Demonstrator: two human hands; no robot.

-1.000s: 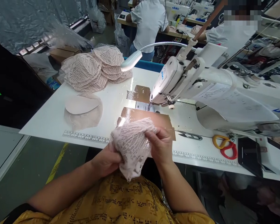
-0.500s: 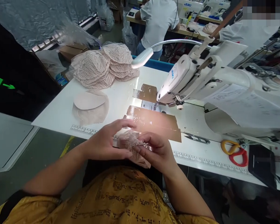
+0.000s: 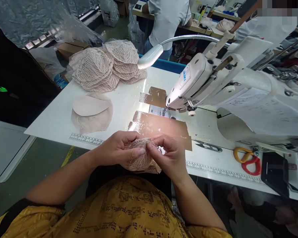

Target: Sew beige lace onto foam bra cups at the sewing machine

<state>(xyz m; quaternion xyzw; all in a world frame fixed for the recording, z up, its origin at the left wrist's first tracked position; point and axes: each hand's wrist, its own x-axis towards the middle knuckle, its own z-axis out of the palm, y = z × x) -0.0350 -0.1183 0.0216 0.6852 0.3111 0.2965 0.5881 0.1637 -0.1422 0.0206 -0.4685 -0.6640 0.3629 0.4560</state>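
Note:
A pale pink lace piece [image 3: 138,160] is bunched between both hands at the table's near edge, over my lap. My left hand [image 3: 116,148] curls around its left side, thumb and fingers pressed onto the lace. My right hand [image 3: 169,154] pinches its top right edge with bent fingers. Just beyond them lies brown tape [image 3: 161,127] on the white sewing table [image 3: 124,99], under the needle of a white sewing machine [image 3: 213,86].
A stack of lace cups [image 3: 106,66] sits far left, with flat pink pads [image 3: 91,110] nearer. Snips [image 3: 208,146] and red-yellow scissors [image 3: 248,160] lie right. A gooseneck lamp [image 3: 150,56] hangs above. Other people work at machines behind.
The lace, held up and spread a second ago, has been lowered and gathered small. My left hand has closed onto it from an open reach.

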